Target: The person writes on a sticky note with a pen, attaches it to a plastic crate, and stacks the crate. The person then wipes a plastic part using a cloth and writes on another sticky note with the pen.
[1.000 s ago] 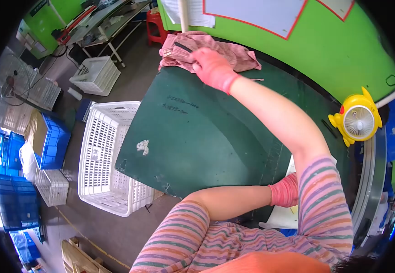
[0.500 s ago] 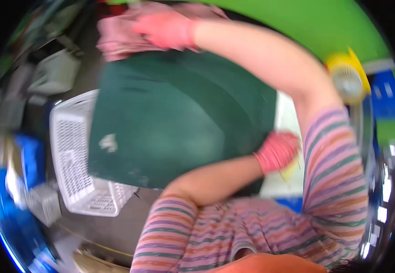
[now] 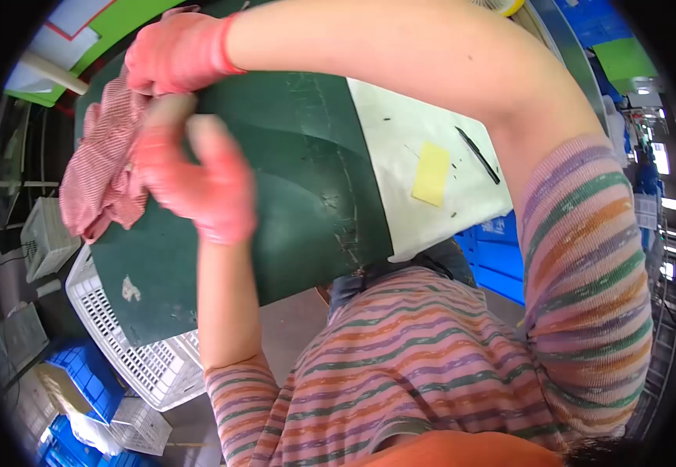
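A red-and-white striped cloth garment point(image 3: 103, 167) lies bunched over the far left edge of the dark green tabletop point(image 3: 291, 148). My right hand point(image 3: 181, 53), in a pink glove, reaches across the top and is closed on the garment's upper part; its fingertips are partly hidden. Just below it, my left hand point(image 3: 196, 177) wears a similar glove with bare finger ends. Its thumb stands apart from the stretched fingers, which are blurred by motion beside the cloth.
On the right, a white sheet point(image 3: 385, 117) carries a yellow paper slip point(image 3: 431, 173) and a black pen point(image 3: 478, 156). A white perforated basket point(image 3: 151, 373) stands below the table's left side. Blue crates point(image 3: 498, 261) sit beyond the sheet, and another blue crate point(image 3: 93, 377) is at lower left.
My left hand has moved left from the white sheet to the garment. My right hand stays at the garment, now lower left in view. The camera view has turned, uncovering the sheet and pen.
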`<control>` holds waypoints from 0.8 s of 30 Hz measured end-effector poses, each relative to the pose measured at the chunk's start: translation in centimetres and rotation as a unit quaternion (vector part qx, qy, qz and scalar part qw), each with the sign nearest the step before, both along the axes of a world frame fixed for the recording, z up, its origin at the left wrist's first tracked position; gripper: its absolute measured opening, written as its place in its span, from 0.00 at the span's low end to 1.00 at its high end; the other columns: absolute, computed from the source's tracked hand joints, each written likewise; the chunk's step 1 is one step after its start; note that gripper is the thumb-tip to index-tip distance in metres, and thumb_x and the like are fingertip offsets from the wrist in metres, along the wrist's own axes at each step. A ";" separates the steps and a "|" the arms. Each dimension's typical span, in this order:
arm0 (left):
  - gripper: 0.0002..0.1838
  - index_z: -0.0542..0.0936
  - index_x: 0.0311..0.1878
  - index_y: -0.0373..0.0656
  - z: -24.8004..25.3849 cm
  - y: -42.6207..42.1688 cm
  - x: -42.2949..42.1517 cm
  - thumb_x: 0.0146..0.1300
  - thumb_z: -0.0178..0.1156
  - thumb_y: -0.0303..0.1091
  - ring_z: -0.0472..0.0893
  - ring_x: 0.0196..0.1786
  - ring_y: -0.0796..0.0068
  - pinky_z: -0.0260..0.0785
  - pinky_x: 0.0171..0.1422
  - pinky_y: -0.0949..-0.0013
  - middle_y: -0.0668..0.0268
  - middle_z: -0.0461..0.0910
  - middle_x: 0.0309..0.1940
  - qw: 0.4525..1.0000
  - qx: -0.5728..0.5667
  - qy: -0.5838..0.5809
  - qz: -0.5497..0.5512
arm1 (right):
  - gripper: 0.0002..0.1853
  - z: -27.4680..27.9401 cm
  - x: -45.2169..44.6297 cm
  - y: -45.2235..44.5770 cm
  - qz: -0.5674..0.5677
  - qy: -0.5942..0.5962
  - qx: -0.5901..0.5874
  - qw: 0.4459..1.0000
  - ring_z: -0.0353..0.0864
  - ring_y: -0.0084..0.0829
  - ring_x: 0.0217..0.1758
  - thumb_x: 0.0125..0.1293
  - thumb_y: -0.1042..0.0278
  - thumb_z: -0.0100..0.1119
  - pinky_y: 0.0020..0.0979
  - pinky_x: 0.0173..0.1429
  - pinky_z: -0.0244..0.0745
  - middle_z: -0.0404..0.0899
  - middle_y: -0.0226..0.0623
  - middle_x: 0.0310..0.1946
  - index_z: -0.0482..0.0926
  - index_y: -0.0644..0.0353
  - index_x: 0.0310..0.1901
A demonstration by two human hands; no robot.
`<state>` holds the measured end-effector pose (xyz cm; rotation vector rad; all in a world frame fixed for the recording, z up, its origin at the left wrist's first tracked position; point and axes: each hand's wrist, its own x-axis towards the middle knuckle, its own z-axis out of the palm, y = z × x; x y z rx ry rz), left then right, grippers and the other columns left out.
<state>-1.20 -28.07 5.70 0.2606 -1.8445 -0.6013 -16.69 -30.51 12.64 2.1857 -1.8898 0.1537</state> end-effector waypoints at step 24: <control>0.11 0.76 0.44 0.32 -7.3 -11.2 -0.8 0.65 0.63 0.30 0.75 0.41 0.73 0.70 0.49 0.69 0.62 0.77 0.38 0.943 0.331 0.034 0.012 | 0.09 -4.0 0.9 -1.6 -0.137 -0.516 0.038 0.845 0.85 0.34 0.40 0.57 0.66 0.64 0.36 0.49 0.80 0.86 0.39 0.35 0.81 0.59 0.38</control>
